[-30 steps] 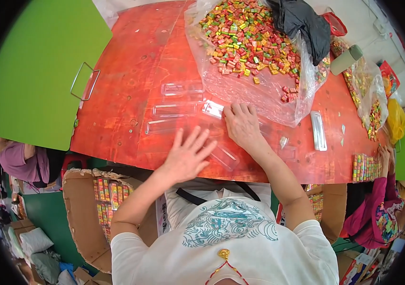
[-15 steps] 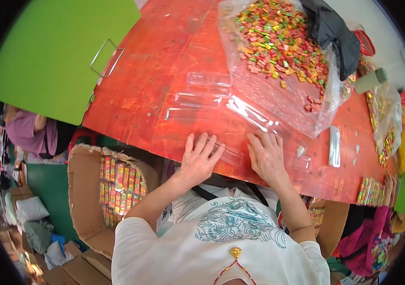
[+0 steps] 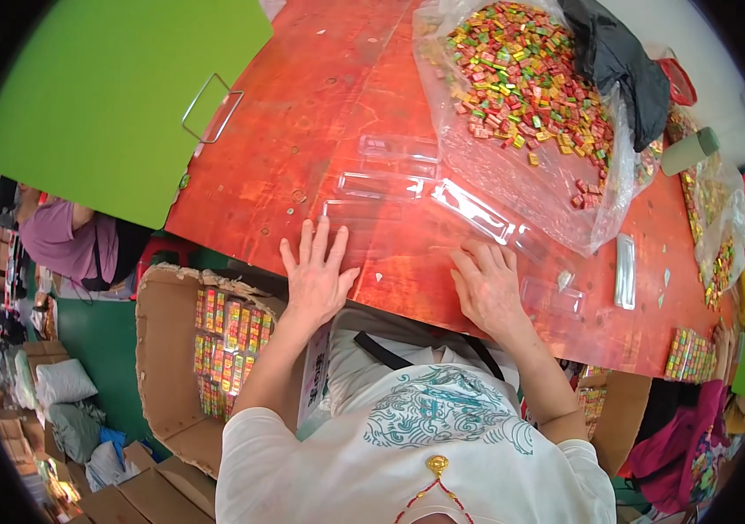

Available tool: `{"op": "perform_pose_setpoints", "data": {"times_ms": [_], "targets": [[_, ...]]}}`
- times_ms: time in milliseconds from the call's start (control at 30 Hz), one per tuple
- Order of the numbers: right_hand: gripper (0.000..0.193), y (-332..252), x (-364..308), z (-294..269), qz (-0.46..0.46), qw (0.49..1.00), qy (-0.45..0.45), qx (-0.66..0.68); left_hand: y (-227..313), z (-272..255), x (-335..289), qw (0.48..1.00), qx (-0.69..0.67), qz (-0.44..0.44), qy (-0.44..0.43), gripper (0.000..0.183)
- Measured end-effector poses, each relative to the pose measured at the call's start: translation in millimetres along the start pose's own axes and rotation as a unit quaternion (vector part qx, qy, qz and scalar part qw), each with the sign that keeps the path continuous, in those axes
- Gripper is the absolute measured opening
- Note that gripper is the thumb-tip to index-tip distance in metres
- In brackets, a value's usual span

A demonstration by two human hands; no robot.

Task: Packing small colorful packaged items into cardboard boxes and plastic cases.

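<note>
My left hand [image 3: 315,275] lies at the near edge of the red table with its fingers spread, and I see nothing in its grasp. Just beyond its fingertips is a faint clear plastic tray [image 3: 362,210]. Farther back rest two more long clear trays, one [image 3: 381,185] behind the other [image 3: 400,149]. My right hand [image 3: 487,284] rests on the table, fingers slightly bent and a little apart, with no held thing visible. A shiny clear tray [image 3: 474,210] lies slantwise beyond its fingertips. Another clear tray [image 3: 556,297] is right of that hand.
Wrapped sweets [image 3: 529,79] in red, yellow and green lie on a plastic bag [image 3: 547,196] at the back right. One tray [image 3: 624,271] lies farther right. A cardboard box [image 3: 167,349] with filled packs stands at lower left. A green board [image 3: 119,96] has a metal handle.
My left hand has moved left, away from my right hand. The clear tray beneath its fingers no longer shows between my hands. My right hand stays nearly in place.
</note>
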State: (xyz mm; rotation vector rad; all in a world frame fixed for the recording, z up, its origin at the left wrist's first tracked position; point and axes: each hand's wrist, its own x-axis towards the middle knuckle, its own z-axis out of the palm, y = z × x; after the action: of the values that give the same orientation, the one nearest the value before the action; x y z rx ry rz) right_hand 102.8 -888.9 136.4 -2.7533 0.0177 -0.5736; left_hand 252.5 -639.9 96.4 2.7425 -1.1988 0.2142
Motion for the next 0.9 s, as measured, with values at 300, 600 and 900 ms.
{"op": "perform_pose_setpoints", "data": {"times_ms": [300,600,900], "targets": [[0.033,25,-14,-19,0.055,0.995,0.027,-0.074,15,-12,11,0.995,-0.087,0.041,0.013,0.071],[0.032,65,-69,-34,0.161,0.976,0.044,-0.141,116,-5,70,0.951,-0.198,0.239,0.002,0.053],[0.031,68,-87,-42,0.187,0.971,0.047,-0.141,153,38,107,0.960,-0.106,0.258,-0.026,0.055]]}}
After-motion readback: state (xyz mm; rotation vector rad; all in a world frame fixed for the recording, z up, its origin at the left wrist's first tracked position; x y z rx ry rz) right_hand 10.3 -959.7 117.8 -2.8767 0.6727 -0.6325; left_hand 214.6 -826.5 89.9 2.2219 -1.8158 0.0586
